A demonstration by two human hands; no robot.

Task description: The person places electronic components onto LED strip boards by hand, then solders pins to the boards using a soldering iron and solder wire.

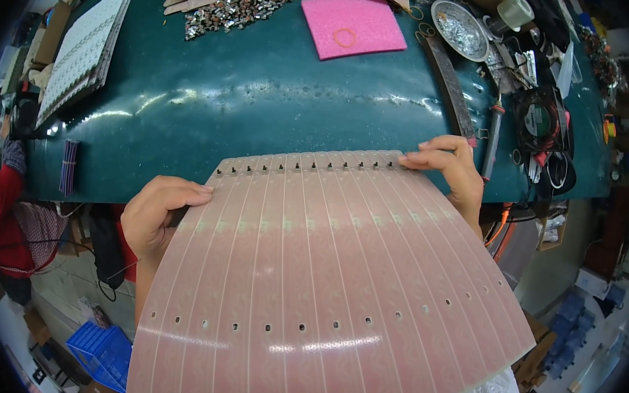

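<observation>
Between our left hand (152, 212) and right hand (457, 175), spread apart, pink panel (317, 256) extends toward us; we pinch its far corners. Looks light, springy, slick, likely fragile along pale seams; best held by both side edges.

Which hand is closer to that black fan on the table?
Right. The right hand holds the pink panel at its far right corner, left of the fan; the left hand, at the panel's left edge, is farther away.

Heaped metal parts (229, 17) on the bench (181, 95) show a workshop
</observation>
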